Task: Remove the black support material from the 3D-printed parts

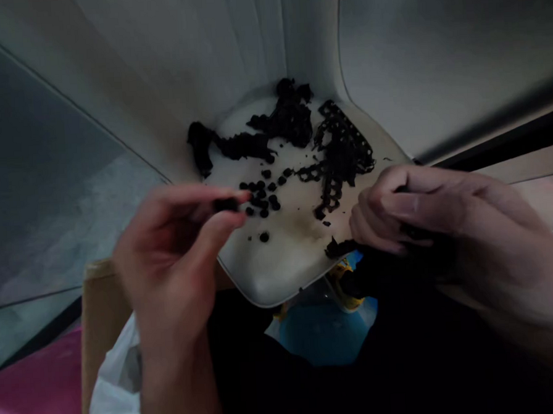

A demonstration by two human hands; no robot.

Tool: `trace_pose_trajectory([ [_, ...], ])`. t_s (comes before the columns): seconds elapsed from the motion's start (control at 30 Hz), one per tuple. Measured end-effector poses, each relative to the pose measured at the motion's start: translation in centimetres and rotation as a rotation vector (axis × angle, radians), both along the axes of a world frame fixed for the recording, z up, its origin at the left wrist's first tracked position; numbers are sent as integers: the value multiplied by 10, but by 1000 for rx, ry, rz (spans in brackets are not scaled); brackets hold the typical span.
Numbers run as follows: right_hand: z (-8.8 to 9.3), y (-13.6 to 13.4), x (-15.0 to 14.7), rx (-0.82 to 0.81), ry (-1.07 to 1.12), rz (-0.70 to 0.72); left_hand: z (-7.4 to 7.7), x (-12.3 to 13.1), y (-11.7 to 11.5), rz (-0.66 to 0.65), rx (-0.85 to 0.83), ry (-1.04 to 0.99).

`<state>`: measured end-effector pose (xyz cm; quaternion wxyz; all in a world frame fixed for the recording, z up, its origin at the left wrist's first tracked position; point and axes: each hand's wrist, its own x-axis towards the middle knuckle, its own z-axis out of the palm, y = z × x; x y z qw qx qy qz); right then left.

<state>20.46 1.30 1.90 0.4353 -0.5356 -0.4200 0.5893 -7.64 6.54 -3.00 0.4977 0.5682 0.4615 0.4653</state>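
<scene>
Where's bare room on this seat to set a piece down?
The cream seat has a free patch at its front, bordered by the small black beads behind, the left hand and the right hand either side; one stray bead sits in it. The back is crowded with tangled black lattice strips.

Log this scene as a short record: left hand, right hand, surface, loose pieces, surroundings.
left hand: fingers pinch a small black piece
right hand: curled beside a ragged black clump; any grip hidden
surface: cream curved moulded seat
loose pieces: small round black beads, black perforated lattice strip, tangled black mass
surroundings: white plastic bag, brown cardboard box
</scene>
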Motion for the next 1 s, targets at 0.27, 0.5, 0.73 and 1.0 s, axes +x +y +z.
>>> trace_pose_trajectory([
  [0.27, -13, 9, 15, -15, 96, 31, -43, 24, 23, 39, -27, 307],
  [0.5, -20, 6, 28, 41, -189, 115, -71, 12, 36, 42, -66, 553],
  [0.73, -33, 1, 34, 218, -410, 30, -86, 20, 39, -22, -40, 546],
  [1.0, -43, 8, 19, 270, -391, 43, -89, 20, 43, -92, -5, 555],
])
